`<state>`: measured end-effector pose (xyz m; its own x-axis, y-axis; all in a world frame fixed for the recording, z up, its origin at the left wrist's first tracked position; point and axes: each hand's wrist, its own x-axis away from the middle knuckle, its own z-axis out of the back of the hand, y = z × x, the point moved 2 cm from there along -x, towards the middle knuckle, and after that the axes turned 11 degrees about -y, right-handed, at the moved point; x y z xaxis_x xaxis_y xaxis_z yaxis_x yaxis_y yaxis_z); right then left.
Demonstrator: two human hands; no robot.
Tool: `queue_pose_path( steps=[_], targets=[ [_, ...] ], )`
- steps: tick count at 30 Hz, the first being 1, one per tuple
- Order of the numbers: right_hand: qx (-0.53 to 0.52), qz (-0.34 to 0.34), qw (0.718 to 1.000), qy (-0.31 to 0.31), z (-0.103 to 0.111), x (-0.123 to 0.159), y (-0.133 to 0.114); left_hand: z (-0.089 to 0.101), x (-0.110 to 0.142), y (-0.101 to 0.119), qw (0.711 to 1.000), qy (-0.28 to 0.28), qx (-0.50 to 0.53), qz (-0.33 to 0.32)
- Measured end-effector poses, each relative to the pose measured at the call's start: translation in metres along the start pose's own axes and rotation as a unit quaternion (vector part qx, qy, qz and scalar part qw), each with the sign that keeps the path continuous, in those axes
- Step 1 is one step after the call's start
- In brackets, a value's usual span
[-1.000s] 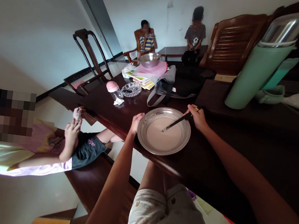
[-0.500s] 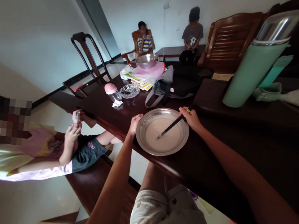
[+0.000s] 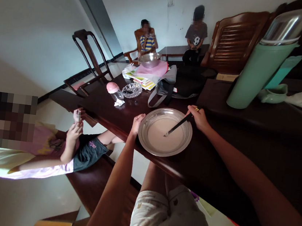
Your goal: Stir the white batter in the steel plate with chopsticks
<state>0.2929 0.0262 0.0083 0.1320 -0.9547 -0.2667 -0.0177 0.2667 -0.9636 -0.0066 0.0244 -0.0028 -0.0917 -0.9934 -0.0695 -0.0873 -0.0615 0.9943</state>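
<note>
A wide metal bowl [image 3: 142, 141] stands at the edge of the dark wooden table, holding a pale beige liquid [image 3: 159, 138]. My left hand [image 3: 138, 123] grips the bowl's left rim, with its fingers closed on it. Over the far right rim, my right hand [image 3: 198, 117] is closed around black chopsticks [image 3: 180, 124]. Their whitened tips dip into the liquid near the middle of the bowl. How many sticks there are I cannot make out exactly, since they lie close together.
Beyond the bowl lie a glass ashtray [image 3: 132, 90], a pink-topped bottle [image 3: 114, 90], crumpled tissue [image 3: 119, 103] and a black-grey bag [image 3: 182, 85]. A green thermos [image 3: 260, 73] stands to the right. One person [image 3: 74, 133] sits at left; two others sit at the back.
My right hand has moved a little to the right, and the chopstick tips have shifted right and away from me in the liquid. My left hand stays on the rim.
</note>
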Motion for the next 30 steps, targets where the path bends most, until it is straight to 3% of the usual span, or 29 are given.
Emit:
queue_pose_path(
  steps=[3,18,22,27,30],
  targets=[
    [0.001,0.002,1.000,-0.019,-0.0016,0.0003,0.0002,-0.0005,0.0006,0.0002,1.000,0.001,0.003,0.000],
    [-0.001,0.023,0.999,0.024,0.0036,-0.0026,0.0047,-0.0004,0.0002,0.0003,1.000,0.005,0.009,-0.001],
    [0.003,0.025,1.000,0.000,0.0011,-0.0027,0.0045,-0.0006,-0.0002,0.0007,1.000,0.005,0.010,0.001],
    [-0.002,0.028,0.999,0.028,0.0055,-0.0036,0.0047,-0.0021,0.0007,0.0023,1.000,0.005,0.016,0.006],
    [-0.004,0.026,1.000,0.002,0.0029,-0.0025,0.0042,-0.0033,0.0013,0.0032,1.000,0.010,0.019,0.012]
  ],
)
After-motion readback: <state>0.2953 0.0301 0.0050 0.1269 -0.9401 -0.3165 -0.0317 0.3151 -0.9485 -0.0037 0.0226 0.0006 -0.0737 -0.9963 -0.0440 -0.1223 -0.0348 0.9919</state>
